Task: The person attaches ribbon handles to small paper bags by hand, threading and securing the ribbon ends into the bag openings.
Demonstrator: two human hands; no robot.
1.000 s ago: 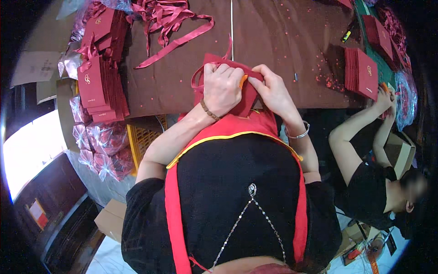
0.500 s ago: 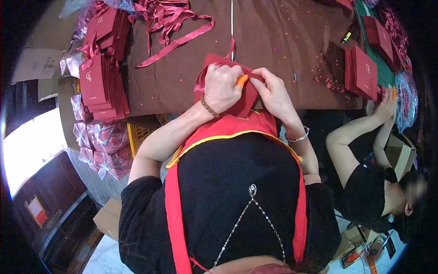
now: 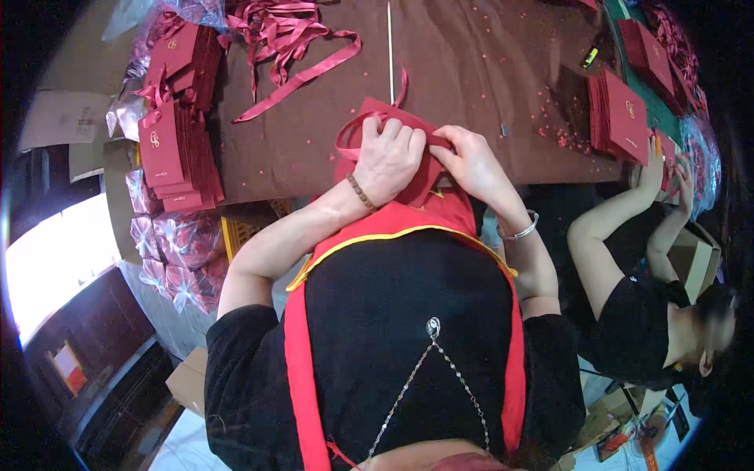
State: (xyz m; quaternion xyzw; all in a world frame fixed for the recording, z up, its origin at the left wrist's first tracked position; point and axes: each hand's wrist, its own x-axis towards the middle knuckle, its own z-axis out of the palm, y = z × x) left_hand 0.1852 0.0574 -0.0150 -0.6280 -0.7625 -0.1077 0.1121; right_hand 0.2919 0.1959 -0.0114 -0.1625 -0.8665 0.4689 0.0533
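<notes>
A dark red paper piece, apparently a flat bag (image 3: pixel 425 182), lies in front of me at the table's near edge, partly over my red apron (image 3: pixel 377 229). My left hand (image 3: pixel 390 159) is closed above it, knuckles up. A satin ribbon (image 3: pixel 341 144) of the same red loops out to the left of that hand. Between thumb and fingers, my right hand (image 3: pixel 473 163) pinches a stretch of ribbon at the bag's right side. The ribbon runs toward the left hand, whose grip hides its other end. Another ribbon tip (image 3: pixel 404 85) sticks up at the bag's far edge.
Loose red ribbons (image 3: pixel 287 47) are heaped at the far left. Stacks of dark red bags (image 3: pixel 169 149) stand at the left edge, another stack (image 3: pixel 620 118) at the right. Red scraps (image 3: pixel 561 129) dot the brown cloth. A co-worker (image 3: pixel 628 314) handles red pieces at right.
My hands have drawn slightly apart, the right shifting right with the ribbon. The left hand has turned, hiding the orange cover on its thumb. The co-worker's hands have moved nearer the right stack.
</notes>
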